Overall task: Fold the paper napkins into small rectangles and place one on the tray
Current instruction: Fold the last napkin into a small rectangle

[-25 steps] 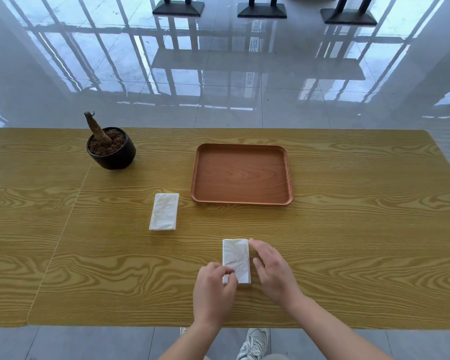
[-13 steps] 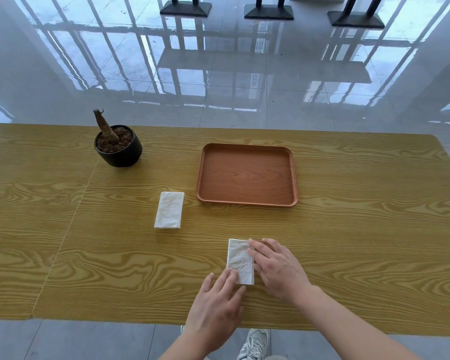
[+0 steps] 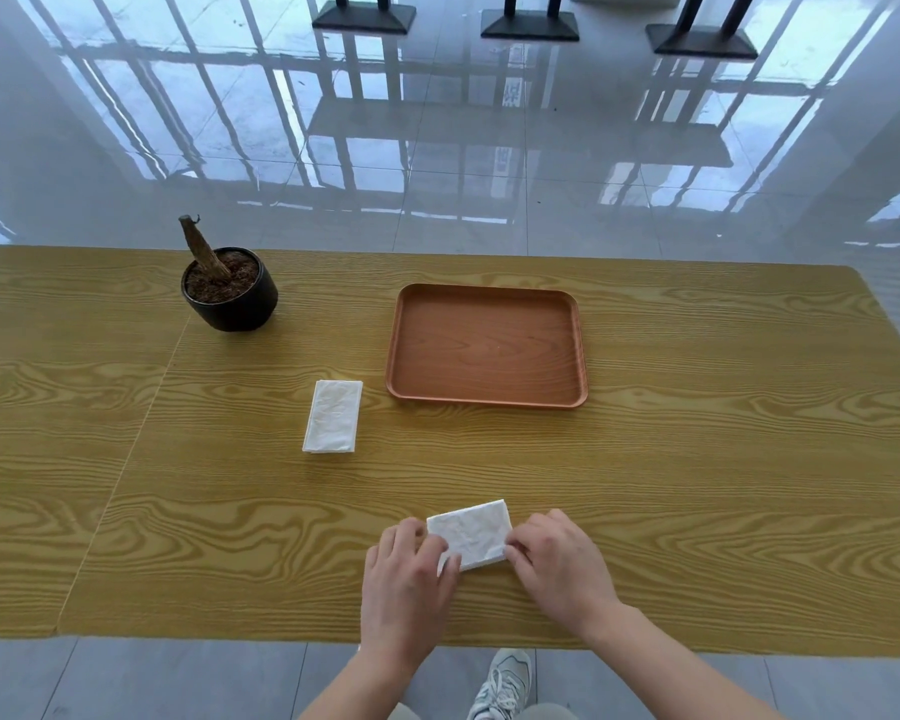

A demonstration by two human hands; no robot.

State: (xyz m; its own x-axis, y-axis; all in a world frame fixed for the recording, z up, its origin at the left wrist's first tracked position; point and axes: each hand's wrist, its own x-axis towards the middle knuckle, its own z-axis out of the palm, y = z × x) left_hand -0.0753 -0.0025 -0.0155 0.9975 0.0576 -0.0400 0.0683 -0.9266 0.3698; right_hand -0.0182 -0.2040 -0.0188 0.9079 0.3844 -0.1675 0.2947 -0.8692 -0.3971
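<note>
A folded white napkin (image 3: 473,532) lies crosswise near the table's front edge, its long side running left to right. My left hand (image 3: 409,579) grips its left end with curled fingers, and my right hand (image 3: 557,561) pinches its right end. A second folded napkin (image 3: 332,416) lies flat farther back and to the left, touched by nothing. The brown wooden tray (image 3: 487,394) sits beyond the napkins with nothing in it.
A black pot (image 3: 230,298) of soil with a bare stump stands at the back left. The wooden table (image 3: 723,459) has a seam running down its left part. Glossy floor and dark table bases lie beyond the far edge.
The napkin near me has turned from lengthwise to crosswise. My left hand moved up from below it onto its left end, and my right hand shifted to its right end.
</note>
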